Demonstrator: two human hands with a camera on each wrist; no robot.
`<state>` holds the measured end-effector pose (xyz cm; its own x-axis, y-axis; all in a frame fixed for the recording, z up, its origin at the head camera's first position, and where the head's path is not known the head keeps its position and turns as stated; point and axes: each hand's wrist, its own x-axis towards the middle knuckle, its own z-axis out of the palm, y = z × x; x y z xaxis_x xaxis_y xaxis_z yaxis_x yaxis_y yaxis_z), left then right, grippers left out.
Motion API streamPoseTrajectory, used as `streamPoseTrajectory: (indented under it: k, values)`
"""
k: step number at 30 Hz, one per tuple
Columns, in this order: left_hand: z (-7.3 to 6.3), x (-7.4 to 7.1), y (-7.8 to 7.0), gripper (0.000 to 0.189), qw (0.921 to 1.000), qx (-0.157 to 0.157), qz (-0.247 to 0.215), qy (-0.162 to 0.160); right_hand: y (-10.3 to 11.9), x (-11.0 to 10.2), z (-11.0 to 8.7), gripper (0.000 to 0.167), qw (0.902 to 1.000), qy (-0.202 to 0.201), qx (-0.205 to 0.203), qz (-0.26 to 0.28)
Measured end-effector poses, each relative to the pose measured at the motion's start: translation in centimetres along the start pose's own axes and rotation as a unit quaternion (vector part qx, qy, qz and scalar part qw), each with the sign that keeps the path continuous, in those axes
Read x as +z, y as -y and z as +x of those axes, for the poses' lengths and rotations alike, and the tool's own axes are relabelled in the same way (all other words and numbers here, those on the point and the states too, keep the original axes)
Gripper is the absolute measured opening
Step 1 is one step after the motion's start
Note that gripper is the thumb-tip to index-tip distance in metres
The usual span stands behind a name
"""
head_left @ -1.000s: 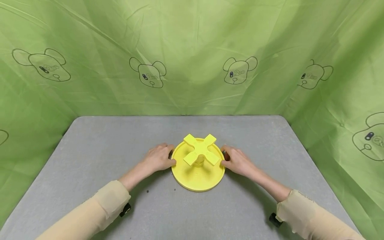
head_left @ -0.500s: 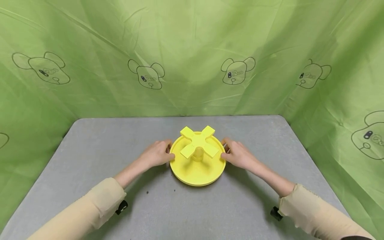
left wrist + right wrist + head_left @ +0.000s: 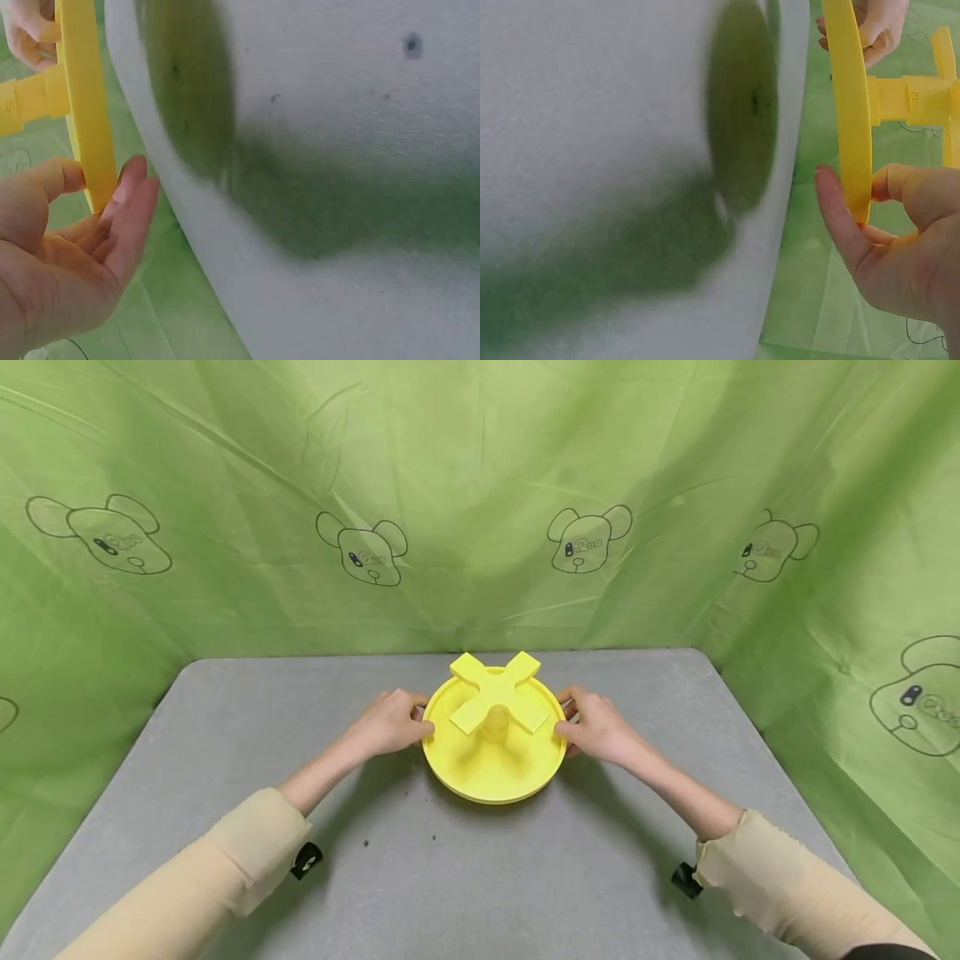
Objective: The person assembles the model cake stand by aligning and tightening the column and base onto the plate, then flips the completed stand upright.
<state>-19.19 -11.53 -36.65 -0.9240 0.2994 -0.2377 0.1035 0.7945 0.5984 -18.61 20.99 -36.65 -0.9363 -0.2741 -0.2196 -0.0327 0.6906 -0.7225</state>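
Both hands hold a round yellow plastic base (image 3: 491, 781) with a raised rim, clear of the table. From its middle rises a short post (image 3: 49, 94), topped by a flat yellow cross-shaped piece (image 3: 497, 687). On the left, my left hand (image 3: 390, 722) pinches the rim, thumb on top and fingers beneath, as the left wrist view shows. My right hand (image 3: 597, 727) grips the opposite edge in the same way; in the right wrist view its thumb presses the upper face and its fingers (image 3: 838, 214) reach under the disc.
A grey table (image 3: 480, 885) lies below, carrying the shadows of the disc and arms and a few small dark specks. Green cloth (image 3: 480, 460) with drawn bear heads hangs behind and at both sides. Each sleeve cuff has a small black device (image 3: 306, 860) beneath it.
The yellow base with its cross has risen off the table and shifted away from me, held by both hands throughout. Its shadow has come apart from it.
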Motion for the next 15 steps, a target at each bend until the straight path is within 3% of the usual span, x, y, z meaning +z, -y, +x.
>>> streamPoseTrajectory:
  k: [4,9,15]
  values:
    - [0.1,-0.6,-0.5,0.055,0.997,-0.015,-0.072,0.023,0.1,-0.6,0.2,0.052,0.9992,-0.003,-0.008,0.038]
    - [0.5,-1.0,-0.6,0.062,0.9877,-0.024,-0.15,0.039,0.3,-1.3,0.3,0.063,0.9959,0.007,-0.019,0.088]
    - [0.4,-1.7,-0.5,0.062,0.9685,-0.011,-0.244,0.047,0.6,-1.9,0.7,0.067,0.9888,0.017,-0.042,0.142]
